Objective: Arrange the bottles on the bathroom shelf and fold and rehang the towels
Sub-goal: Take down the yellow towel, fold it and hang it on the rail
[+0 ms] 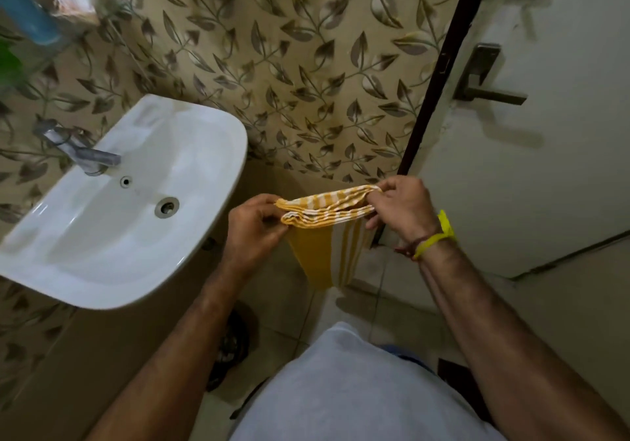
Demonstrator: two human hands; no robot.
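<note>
Home bathroom, small. White wall-hung washbasin (122,209) w/ metal tap (81,154) at left; leaf-pattern tiles (289,66) on the wall behind, plain tiled floor (375,290) below. Pale door (545,151) w/ lever handle (484,79) at right. Blurred shelf (44,31) w/ blue bottle (27,8) top left. Striped yellow-white towel (327,215) fits the setting.

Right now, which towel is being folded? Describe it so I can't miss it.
Start at the white sink on the left and look right, toward the door. The towel hangs doubled between the left hand and right hand. It is the only yellow-and-white striped cloth in view.
</note>
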